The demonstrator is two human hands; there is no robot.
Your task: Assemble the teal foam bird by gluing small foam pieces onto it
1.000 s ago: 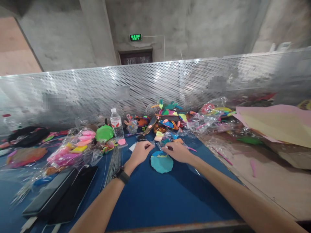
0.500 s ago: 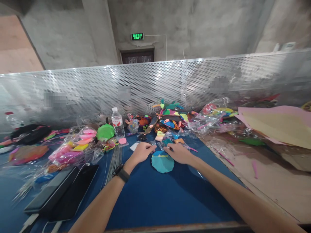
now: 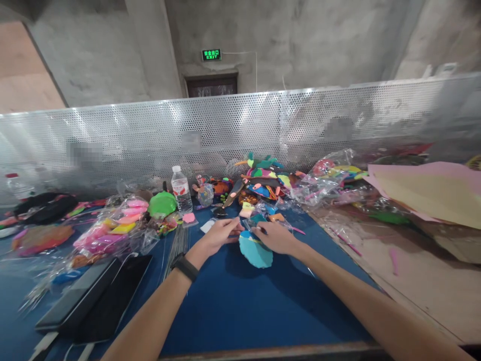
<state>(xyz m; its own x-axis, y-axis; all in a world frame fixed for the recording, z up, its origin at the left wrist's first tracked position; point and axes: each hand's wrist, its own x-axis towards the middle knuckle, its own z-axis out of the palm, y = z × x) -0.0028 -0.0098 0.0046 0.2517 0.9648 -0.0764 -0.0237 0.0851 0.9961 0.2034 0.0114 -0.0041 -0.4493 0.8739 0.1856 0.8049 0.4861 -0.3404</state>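
A flat, roundish turquoise disc (image 3: 256, 252), which looks like modelling clay, is between my hands with its lower edge toward me. Its upper part carries a bluer patch and a thin pale yellow strip, partly covered by fingers. My left hand (image 3: 221, 234), with a dark band on its wrist, is closed in a pinch at the disc's upper left edge; what is between its fingertips is too small to make out. Curled over the upper right edge, my right hand (image 3: 277, 236) grips the disc. Small bagged clay pieces (image 3: 259, 218) lie just beyond the fingers.
Thin wires (image 3: 179, 245), a water bottle (image 3: 182, 189) and bagged pink clay (image 3: 108, 233) lie left. Nearer stand two dark devices (image 3: 108, 301) with cables. Coloured clay figures (image 3: 259, 183) are heaped at the back. Pink paper (image 3: 432, 193) rests right, before a perforated metal screen (image 3: 240, 125).
The disc has shifted slightly right and turned or tilted, its lower part swinging right. My left hand has moved a little right, its fingers now against the disc's left edge.
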